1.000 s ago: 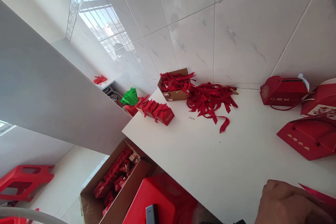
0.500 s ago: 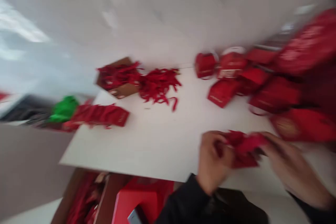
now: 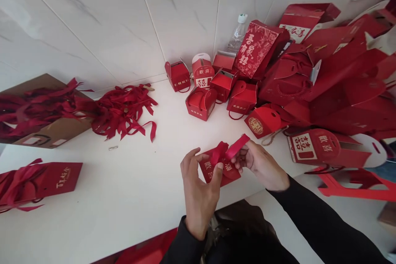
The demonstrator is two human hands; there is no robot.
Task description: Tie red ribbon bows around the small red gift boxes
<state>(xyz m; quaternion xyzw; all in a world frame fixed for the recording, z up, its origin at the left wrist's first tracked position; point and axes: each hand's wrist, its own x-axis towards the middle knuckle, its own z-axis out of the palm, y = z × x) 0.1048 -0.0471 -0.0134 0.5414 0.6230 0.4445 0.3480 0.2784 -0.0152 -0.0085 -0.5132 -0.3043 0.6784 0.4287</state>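
A small flat red gift box (image 3: 219, 170) with gold characters is held just above the white table (image 3: 123, 189), near its front edge. My left hand (image 3: 198, 185) pinches the box's left side between thumb and fingers. My right hand (image 3: 260, 165) grips a red ribbon (image 3: 235, 147) that sticks up from the top of the box, with its fingers curled round it.
A heap of loose red ribbons (image 3: 123, 109) spills from a cardboard box (image 3: 46, 132) at the back left. Flat red boxes with ribbons (image 3: 37, 181) lie at the left edge. Several folded red gift boxes (image 3: 201, 101) and larger red bags (image 3: 334, 74) crowd the right, with a plastic bottle (image 3: 237, 35) against the tiled wall.
The view has swung right from the table's left end to the pile of boxes. Both hands have come into view, holding the small red box and its ribbon.
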